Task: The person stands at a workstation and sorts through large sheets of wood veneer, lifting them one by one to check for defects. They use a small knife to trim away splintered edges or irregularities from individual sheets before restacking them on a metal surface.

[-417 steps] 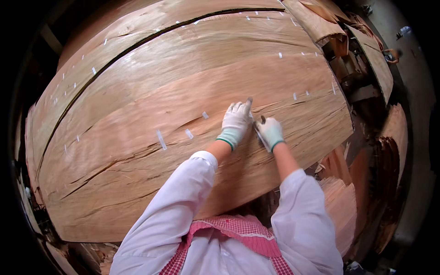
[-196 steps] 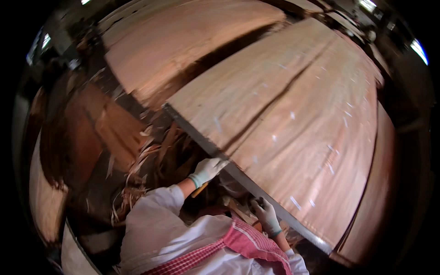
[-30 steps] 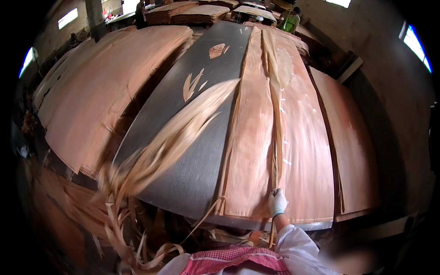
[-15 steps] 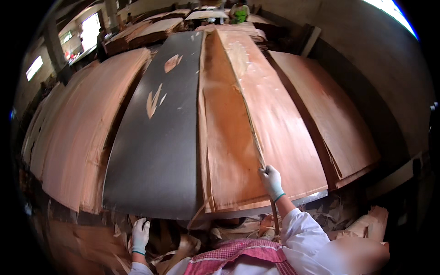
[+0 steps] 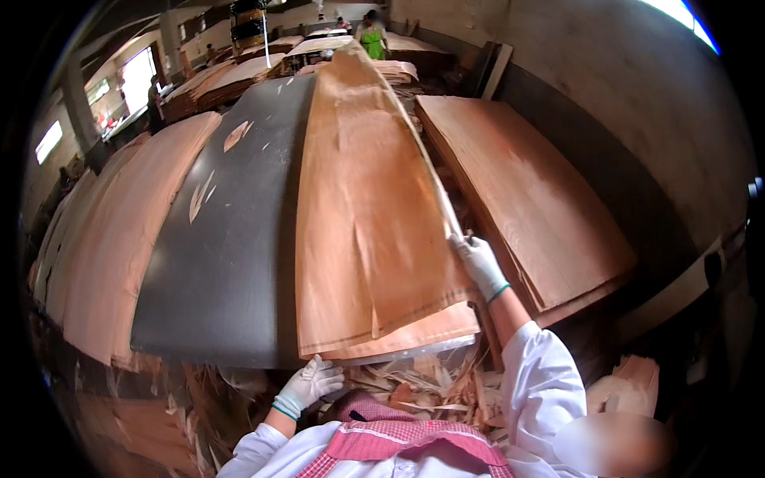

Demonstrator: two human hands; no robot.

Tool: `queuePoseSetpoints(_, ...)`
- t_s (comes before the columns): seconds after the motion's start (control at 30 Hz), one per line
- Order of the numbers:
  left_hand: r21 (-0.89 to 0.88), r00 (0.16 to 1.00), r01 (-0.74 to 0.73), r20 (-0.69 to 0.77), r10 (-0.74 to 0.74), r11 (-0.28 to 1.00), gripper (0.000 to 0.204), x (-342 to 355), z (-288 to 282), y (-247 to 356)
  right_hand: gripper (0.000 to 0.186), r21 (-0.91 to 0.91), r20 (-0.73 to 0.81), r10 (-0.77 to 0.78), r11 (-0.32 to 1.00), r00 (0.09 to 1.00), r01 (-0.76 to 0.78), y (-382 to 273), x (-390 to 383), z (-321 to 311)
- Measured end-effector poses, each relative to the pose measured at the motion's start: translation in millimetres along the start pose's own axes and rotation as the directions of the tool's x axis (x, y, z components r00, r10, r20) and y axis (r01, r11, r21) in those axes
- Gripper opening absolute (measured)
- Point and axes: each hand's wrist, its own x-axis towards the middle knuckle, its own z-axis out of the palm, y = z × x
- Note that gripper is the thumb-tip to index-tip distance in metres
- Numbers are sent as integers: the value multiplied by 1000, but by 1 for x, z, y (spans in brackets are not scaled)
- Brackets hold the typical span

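Observation:
A long orange-brown wood veneer sheet (image 5: 374, 199) lies over a paler pink sheet (image 5: 414, 332) that shows along its near edge. With gloved fingers closed, my right hand (image 5: 480, 265) grips the upper sheet's right edge, which is lifted a little. At the sheet's near left corner is my left hand (image 5: 311, 384), in a white glove. Its fingers are apart and its fingertips are close to the edge; whether they touch is hard to tell. Left of the sheets, the dark grey tabletop (image 5: 223, 263) is bare apart from several veneer scraps.
Veneer stacks stand to the left (image 5: 135, 231) and right (image 5: 534, 199). Torn veneer strips (image 5: 430, 382) litter the floor by the near edge. A person in green (image 5: 372, 40) stands far back among more stacks. A wall runs along the right.
My right hand has carried the upper sheet's edge rightward, spreading it over the paler one. My left hand has come right and up to the sheet's near corner. The view has shifted.

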Motion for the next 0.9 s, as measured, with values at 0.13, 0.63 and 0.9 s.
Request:
queuePoseSetpoints(0.13,-903,953,263,298,57,341,65,55,2,-70,35,157,-11,-44,987,999,45,12,24,-115)
queuePoseSetpoints(0.63,-280,822,-501,-449,350,819,15,223,331,-166,32,-136,-126,-20,991,992,3,141,140,-523)
queuePoseSetpoints(0.9,-429,925,-336,-319,207,839,25,328,486,-260,30,-217,-142,1,976,990,-32,218,211,-717)
